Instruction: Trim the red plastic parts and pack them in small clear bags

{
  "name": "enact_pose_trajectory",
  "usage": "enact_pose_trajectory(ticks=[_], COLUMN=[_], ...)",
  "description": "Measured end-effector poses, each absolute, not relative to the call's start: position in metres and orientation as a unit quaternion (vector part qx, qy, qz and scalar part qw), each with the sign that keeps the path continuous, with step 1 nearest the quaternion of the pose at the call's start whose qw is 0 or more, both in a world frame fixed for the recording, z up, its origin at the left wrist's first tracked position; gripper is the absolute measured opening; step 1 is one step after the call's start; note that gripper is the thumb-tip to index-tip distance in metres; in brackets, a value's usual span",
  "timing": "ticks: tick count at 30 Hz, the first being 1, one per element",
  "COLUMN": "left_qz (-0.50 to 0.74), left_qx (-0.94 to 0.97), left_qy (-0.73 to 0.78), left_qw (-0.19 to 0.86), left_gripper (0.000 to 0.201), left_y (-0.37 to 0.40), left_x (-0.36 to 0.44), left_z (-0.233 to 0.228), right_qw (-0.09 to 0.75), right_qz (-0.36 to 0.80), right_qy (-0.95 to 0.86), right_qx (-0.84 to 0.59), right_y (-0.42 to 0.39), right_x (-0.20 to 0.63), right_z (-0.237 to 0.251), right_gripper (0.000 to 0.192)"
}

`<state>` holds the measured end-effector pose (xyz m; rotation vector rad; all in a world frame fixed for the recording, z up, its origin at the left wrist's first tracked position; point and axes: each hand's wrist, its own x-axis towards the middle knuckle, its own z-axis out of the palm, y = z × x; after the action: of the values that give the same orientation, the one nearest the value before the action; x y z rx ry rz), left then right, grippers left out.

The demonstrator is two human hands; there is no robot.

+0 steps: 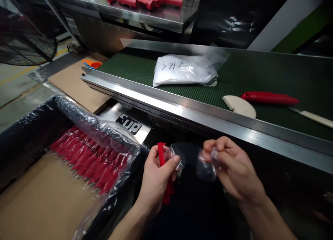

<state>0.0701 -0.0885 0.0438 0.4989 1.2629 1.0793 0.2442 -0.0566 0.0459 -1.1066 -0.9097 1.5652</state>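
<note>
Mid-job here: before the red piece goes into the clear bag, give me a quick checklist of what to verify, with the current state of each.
1. Left hand has a firm grip on the red piece: ok, fingers wrap it and it stands roughly upright.
2. Right hand holds the clear bag: ok, pinched at its edge.
3. Bag mouth open toward the piece: cannot tell, the film is crumpled and see-through.
4. Bag stretched between both hands: ok, the left thumb also pins it.
5. Supply at hand: ok, red pieces in the lined box lie beside the left hand.
6. Conveyor belt has bare room: ok, the white bag and red-handled tool leave bare stretches.
</note>
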Motion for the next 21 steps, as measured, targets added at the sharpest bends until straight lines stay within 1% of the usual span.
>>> enact_pose_trajectory(ticks=[2, 6, 7, 8, 10, 14, 21], left_qz=[0.472, 0.465, 0.459, 0.452, 0.442, 0.445, 0.432], left_qx=[0.221, 0.225, 0.224, 0.224, 0.229, 0.248, 0.278], left_qy=[0.562, 0.558, 0.548, 0.536, 0.521, 0.552, 0.575], left_qw=[0.643, 0.649, 0.663, 0.677, 0.693, 0.66, 0.636], left_gripper=[0.033, 0.035, 0.035, 0.037, 0.041, 0.042, 0.043], left_y=[-0.088, -0.091, -0.092, -0.094, -0.098, -0.103, -0.102], left_x=[0.072, 0.074, 0.074, 0.073, 0.071, 0.069, 0.07], left_z=[0.042, 0.037, 0.036, 0.035, 0.035, 0.037, 0.037], right_qw=[0.466, 0.315, 0.296, 0.291, 0.302, 0.309, 0.259], right_qz=[0.648, 0.578, 0.567, 0.557, 0.526, 0.45, 0.488], right_qy=[-0.372, -0.553, -0.572, -0.581, -0.598, -0.663, -0.666], right_qx=[-0.474, -0.51, -0.513, -0.517, -0.524, -0.513, -0.501], right_y=[-0.062, -0.076, -0.078, -0.079, -0.079, -0.074, -0.077], right_x=[0.241, 0.225, 0.222, 0.219, 0.216, 0.22, 0.226], right_z=[0.042, 0.037, 0.036, 0.035, 0.034, 0.035, 0.035], right_gripper=[0.01, 0.005, 0.008, 0.012, 0.012, 0.013, 0.019])
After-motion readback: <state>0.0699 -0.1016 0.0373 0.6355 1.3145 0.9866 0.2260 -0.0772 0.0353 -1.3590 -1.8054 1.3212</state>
